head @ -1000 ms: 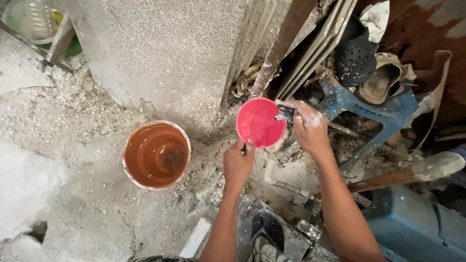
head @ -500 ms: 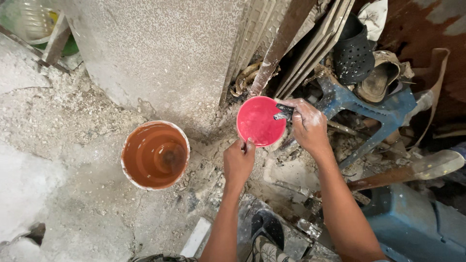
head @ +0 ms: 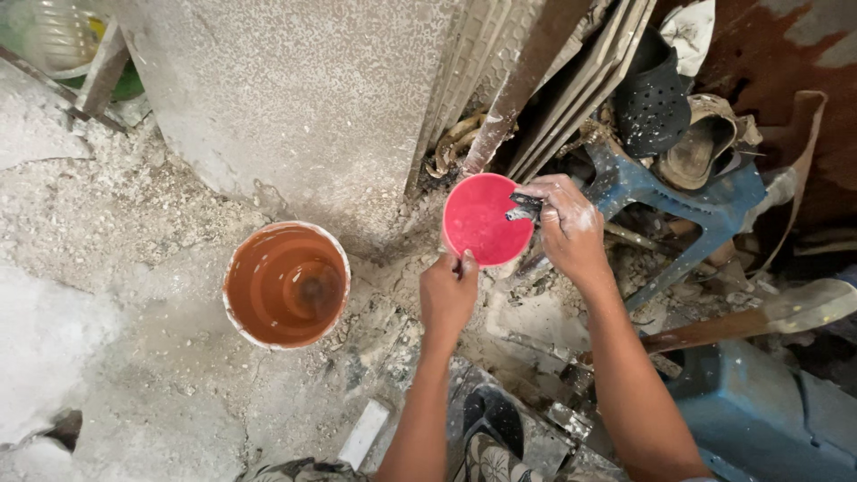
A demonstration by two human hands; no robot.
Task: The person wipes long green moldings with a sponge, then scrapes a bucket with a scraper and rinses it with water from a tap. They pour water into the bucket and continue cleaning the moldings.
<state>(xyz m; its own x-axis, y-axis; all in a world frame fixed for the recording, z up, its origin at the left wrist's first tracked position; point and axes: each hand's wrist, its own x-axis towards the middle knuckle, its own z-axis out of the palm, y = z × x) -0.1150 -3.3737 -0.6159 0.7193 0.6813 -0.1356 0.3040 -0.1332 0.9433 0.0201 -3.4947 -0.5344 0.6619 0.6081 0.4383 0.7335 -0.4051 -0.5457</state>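
Note:
A small red bowl [head: 480,219] sits tilted in front of me, its inside facing up. My left hand [head: 448,293] pinches its near rim. My right hand [head: 569,228], dusted white, grips a small dark tool [head: 523,207] whose tip rests inside the bowl at its right rim. An orange bucket [head: 286,284] holding brownish water stands on the ground to the left of the bowl, apart from both hands.
A grey concrete slab [head: 295,98] leans up behind the bowl, with boards and a pipe [head: 518,89] beside it. A blue plastic stool [head: 678,192] with worn sandals [head: 656,103] lies at the right. Rubble and white dust cover the ground [head: 98,268]. A wooden handle [head: 759,317] lies at the right.
Both hands and the red bowl stay almost still; the view has shifted only slightly.

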